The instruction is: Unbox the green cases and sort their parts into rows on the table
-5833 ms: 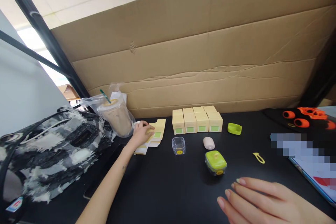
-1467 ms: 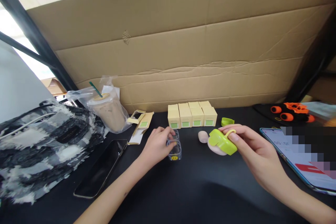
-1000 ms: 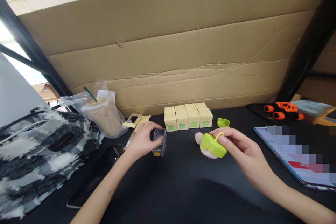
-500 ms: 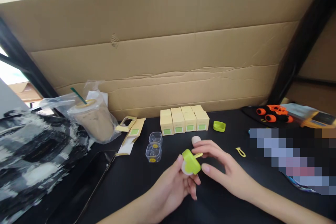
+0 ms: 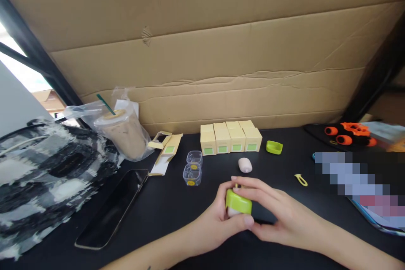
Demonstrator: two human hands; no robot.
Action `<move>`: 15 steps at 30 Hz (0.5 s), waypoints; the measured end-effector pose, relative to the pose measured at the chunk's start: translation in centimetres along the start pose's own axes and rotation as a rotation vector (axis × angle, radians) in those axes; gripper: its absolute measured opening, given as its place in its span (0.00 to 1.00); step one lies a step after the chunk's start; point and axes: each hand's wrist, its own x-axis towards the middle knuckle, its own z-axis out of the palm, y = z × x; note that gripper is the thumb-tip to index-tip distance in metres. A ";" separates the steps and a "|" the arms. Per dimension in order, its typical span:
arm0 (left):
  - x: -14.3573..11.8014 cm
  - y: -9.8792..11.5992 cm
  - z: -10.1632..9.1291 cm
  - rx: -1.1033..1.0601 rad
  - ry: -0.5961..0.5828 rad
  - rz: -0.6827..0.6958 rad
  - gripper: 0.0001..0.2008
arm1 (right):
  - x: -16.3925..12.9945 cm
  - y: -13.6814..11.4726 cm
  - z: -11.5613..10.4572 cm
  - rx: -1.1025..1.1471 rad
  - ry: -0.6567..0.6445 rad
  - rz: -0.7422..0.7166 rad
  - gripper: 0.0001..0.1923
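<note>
Over a black table (image 5: 158,211) backed by brown cardboard (image 5: 196,46), a green cap (image 5: 239,202) with a white piece (image 5: 233,212) beneath sits between both hands. The left hand (image 5: 212,225) grips its left side, thumb across the front; the right hand (image 5: 284,215) clasps it from the right, fingers over the top.

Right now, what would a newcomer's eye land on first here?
Probably the bright green cap, held between the left hand and right hand, low near the middle. Next come the pale yellow boxes, grouped before the upright cardboard. The orange-wheeled toy toward the right edge likely catches the eye too.
</note>
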 end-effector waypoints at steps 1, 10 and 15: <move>-0.1 0.1 -0.1 0.032 -0.036 0.003 0.33 | 0.0 0.0 -0.2 -0.002 -0.021 -0.008 0.29; -0.2 0.4 -0.1 0.132 -0.105 0.003 0.26 | 0.3 -0.3 -0.1 -0.003 -0.056 -0.063 0.33; 0.0 0.7 0.5 0.025 0.035 0.006 0.27 | 0.8 -0.8 0.3 -0.118 0.016 -0.111 0.34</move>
